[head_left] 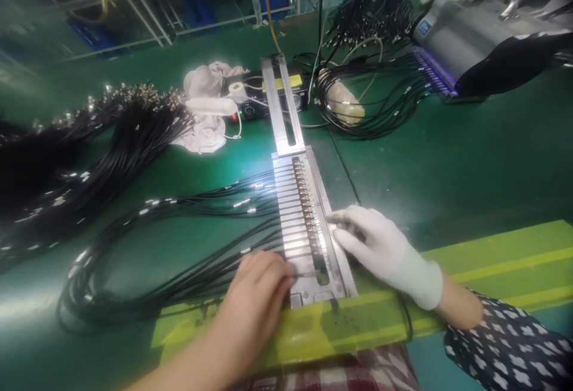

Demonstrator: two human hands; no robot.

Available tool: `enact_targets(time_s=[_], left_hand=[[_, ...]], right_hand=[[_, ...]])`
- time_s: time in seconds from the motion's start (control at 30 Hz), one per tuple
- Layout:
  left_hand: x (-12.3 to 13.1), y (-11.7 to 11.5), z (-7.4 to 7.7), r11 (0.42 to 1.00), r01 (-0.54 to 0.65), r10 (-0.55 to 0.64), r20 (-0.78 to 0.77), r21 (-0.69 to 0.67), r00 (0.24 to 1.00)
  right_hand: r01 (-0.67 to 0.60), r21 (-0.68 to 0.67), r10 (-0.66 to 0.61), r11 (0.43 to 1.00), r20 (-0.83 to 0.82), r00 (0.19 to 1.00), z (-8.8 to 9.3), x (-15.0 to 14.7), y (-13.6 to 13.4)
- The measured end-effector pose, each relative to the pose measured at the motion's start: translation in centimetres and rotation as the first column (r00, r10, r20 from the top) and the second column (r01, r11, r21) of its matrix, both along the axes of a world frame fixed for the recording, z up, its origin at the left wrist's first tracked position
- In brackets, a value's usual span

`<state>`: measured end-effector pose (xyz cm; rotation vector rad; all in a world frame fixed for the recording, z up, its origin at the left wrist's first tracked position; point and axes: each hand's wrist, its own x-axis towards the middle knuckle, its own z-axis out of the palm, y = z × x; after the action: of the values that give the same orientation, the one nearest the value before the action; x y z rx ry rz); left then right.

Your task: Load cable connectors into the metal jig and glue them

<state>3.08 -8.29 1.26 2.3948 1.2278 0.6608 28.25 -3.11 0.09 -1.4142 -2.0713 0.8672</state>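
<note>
A slotted metal fixture [305, 296] lies lengthwise in front of me, with several black cables [264, 191] laid side by side across it. Their small copper-coloured ends [306, 199] line up along the fixture's long slot. At the near left edge, my bare left hand [261, 283] is closed, its fingertips pinching a thin black cable by the lowest grooves; the fingers partly hide it. My right hand [380, 242], in a white glove, has thumb and forefinger closed on the fixture's right-hand rail. The cables loop away to the left over the green table.
A large bundle of black cables [134, 131] lies left, by a white cloth [203, 134]. A black control box [255, 107] stands behind the fixture. Back right, a grey machine [474, 39] glows purple over more cables. Yellow-green tape [501, 262] covers the front edge.
</note>
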Motion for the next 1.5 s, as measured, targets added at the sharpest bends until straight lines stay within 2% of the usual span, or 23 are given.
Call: enact_targets(time_s=[0.1,0.2,0.4,0.6,0.8,0.9,1.03,1.13,1.2,1.27,1.3,1.37,1.43,1.5], left_hand=[[1.1,0.9,-0.9,0.996,0.052,-0.051,-0.014,0.071,0.999],[0.9,1.3,-1.3,0.994,0.071,-0.07,-0.01,0.083,0.997],[0.9,1.5,-1.0,0.992,0.099,-0.103,0.042,0.079,0.994],[1.7,1.6,-1.4,0.979,0.128,-0.121,-0.055,0.157,0.991],[1.9,2.1,-1.4,0.975,0.168,-0.165,-0.036,0.145,0.986],[1.6,1.5,-1.9,0.974,0.138,-0.127,-0.072,0.179,0.989],[0.9,-0.5,-2.7,0.969,0.095,-0.049,-0.2,0.227,0.979],[0.6,-0.7,-2.1,0.976,0.128,-0.09,-0.207,0.176,0.974],[0.4,0.3,-1.2,0.987,0.157,-0.151,-0.115,0.042,0.982],[0.1,2.0,-0.5,0.99,0.14,-0.14,0.004,-0.026,0.99],[0.0,3.0,-0.4,0.995,0.097,-0.097,0.023,0.01,0.995],[-0.4,4.9,-0.7,0.985,0.013,-0.006,-0.042,0.173,0.999],[-0.7,6.4,-1.3,0.961,0.032,0.008,-0.142,0.273,0.99],[-0.9,7.2,-1.7,0.952,0.11,-0.054,-0.199,0.287,0.979]], right_hand=[[0.0,-0.007,0.0,1.0,0.003,1.0,0.0,0.0,0.2],[-0.004,-0.001,0.004,1.0,-0.001,1.0,0.1,-0.1,0.3],[-0.01,-0.028,0.01,1.0,-0.009,1.0,0.3,-0.1,0.3],[0.002,-0.02,-0.001,1.0,0.017,1.0,0.0,-0.1,0.5],[0.0,-0.004,0.0,1.0,-0.004,1.0,-0.3,-0.1,0.5],[-0.002,-0.005,0.002,1.0,-0.007,1.0,-0.3,-0.1,0.5],[-0.001,-0.007,0.001,1.0,-0.002,1.0,-0.2,-0.1,0.5],[-0.002,0.005,0.002,1.0,0.013,1.0,-0.1,-0.1,0.5],[0.0,0.014,0.0,1.0,0.015,1.0,0.0,-0.2,0.4],[-0.001,0.024,0.001,1.0,0.007,1.0,0.0,-0.2,0.4],[-0.001,0.027,0.001,1.0,0.006,1.0,-0.1,-0.2,0.4],[0.003,0.033,-0.004,0.999,0.013,1.0,-0.1,-0.2,0.4],[0.01,0.033,-0.011,0.999,0.023,1.0,-0.1,-0.2,0.4],[0.016,0.037,-0.017,0.999,0.024,1.0,-0.2,-0.2,0.4]])
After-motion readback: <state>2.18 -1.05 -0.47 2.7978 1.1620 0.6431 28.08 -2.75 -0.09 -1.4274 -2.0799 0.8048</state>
